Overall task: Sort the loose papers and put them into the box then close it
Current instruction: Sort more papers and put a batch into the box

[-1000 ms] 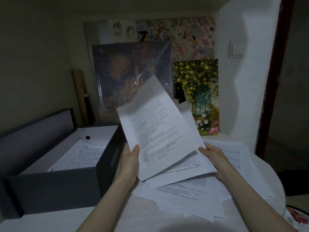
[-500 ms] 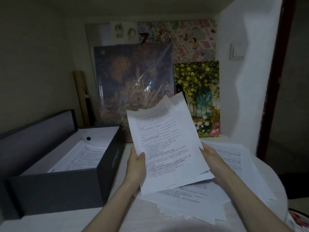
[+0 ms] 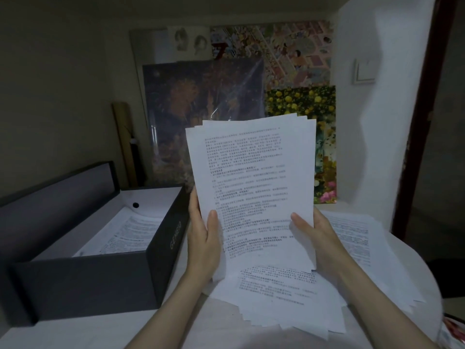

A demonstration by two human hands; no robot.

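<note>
Partly done: some sheets already lie in the open box [image 3: 161,238] at lower left, both the left hand [image 3: 203,243] and right hand [image 3: 319,238] pinch an upright stack of papers [image 3: 254,187] at centre, and loose papers [image 3: 289,295] remain spread on the worktop [image 3: 100,331].

Print on held sheets [image 3: 251,187] too blurred to read; fingers of both hands concealed behind them; box [image 3: 83,280] cut off at left edge; paintings [image 3: 201,117] partly blocked

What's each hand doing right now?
Left hand: closed on the upright paper stack, left edge.
Right hand: closed on the same stack, right edge.
</note>
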